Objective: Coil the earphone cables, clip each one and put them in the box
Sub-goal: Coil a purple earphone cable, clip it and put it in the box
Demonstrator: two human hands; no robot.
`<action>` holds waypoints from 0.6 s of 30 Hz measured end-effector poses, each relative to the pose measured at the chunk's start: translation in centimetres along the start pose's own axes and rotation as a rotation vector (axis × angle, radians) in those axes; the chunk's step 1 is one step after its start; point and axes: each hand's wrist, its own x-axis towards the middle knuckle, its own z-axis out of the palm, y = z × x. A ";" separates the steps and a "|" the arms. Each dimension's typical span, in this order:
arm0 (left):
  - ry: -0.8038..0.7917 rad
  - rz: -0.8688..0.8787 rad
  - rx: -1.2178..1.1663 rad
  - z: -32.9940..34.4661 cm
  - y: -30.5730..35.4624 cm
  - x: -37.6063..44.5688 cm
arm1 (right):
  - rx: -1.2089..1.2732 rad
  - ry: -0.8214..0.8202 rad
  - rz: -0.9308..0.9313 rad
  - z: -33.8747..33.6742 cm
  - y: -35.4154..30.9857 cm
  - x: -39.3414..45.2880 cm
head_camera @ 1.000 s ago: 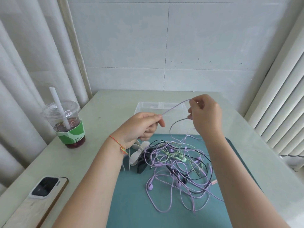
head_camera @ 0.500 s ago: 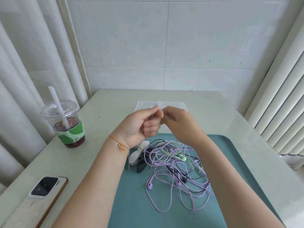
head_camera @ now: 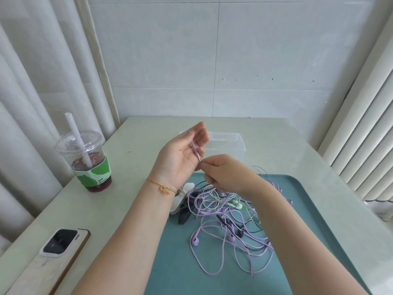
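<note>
While right hand (head_camera: 225, 175) pinches purple plug (head_camera: 196, 151) on open left palm (head_camera: 180, 158), cup (head_camera: 85, 160), phone (head_camera: 60, 243) flank.

Tangled purple earphone cables (head_camera: 225, 231) (some green), clear box (head_camera: 229, 141) behind

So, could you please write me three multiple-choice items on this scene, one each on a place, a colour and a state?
1. Where does the clear box stand?
A. on the table beyond the tray
B. on the phone
C. inside the cup

2. What colour is the earbud lying nearest the left forearm?
A. red
B. purple
C. white

3. How is the left hand held?
A. in a tight fist
B. flat on the table
C. palm up, fingers loosely open

Answers: 1 A, since the box sits on the pale table behind the teal tray. 2 B, since that bud is lilac like its cable. 3 C, since the palm faces up while the right hand pinches the cable plug over it.
</note>
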 end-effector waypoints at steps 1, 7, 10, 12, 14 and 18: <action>0.018 0.035 0.014 0.0 -0.1 0.1 | -0.050 -0.005 -0.004 0.0 0.0 0.0; 0.035 0.156 0.220 -0.1 -1.0 0.2 | -0.246 0.060 -0.058 -0.5 -0.7 -0.3; 0.049 0.177 0.279 0.0 -1.5 0.2 | -0.322 0.103 -0.090 -0.6 -0.8 -0.3; 0.066 0.200 0.260 0.2 -1.5 0.3 | -0.376 0.098 -0.100 -0.4 -0.8 -0.4; 0.082 0.227 0.208 0.4 -1.4 0.3 | -0.409 0.079 -0.105 -0.1 -1.0 -0.6; 0.093 0.250 0.208 0.3 -1.5 0.3 | -0.440 0.082 -0.115 0.1 -1.3 -0.7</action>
